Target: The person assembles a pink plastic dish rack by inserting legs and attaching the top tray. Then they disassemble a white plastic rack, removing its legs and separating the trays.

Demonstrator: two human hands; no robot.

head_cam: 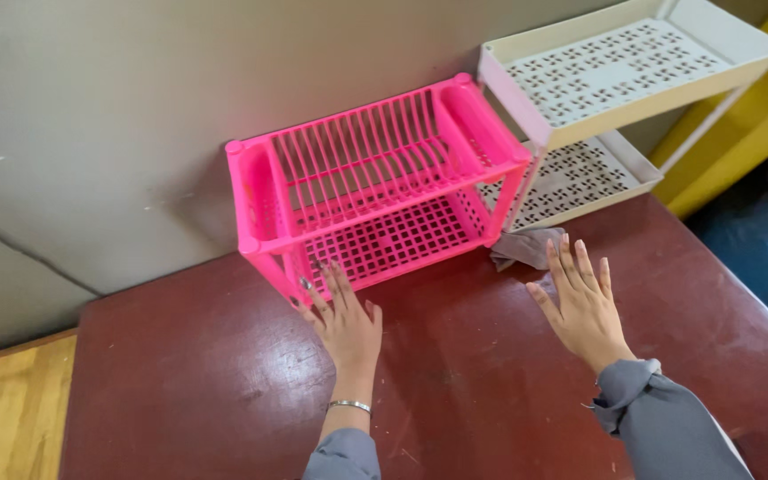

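1. The left hand [348,329] lies flat over the dark red bench [224,373], fingers spread and pointing toward the pink rack [375,187]. Its grip is open and holds nothing; the fingertips [324,283] reach the rack's lower front edge, though I cannot tell whether they actually touch it.
2. The right hand [584,307] is also flat and spread, its grip open and holding nothing. Its fingertips sit just at the near edge of a grey cloth [526,247].
3. The pink rack stands upright on the bench, at its far side, against the grey wall [135,116]. It has two tiers: a slatted upper shelf and a grid-patterned lower shelf.
4. The grey cloth lies crumpled on the bench, beside the right front leg of the pink rack and in front of the white rack [615,71].
5. The white rack stands just to the right of the pink one, with two perforated shelves, taller than its neighbour.
6. A silver bracelet [350,405] circles the left wrist, and both arms wear grey sleeves [660,418].
7. A wooden floor [11,400] shows left of the bench.
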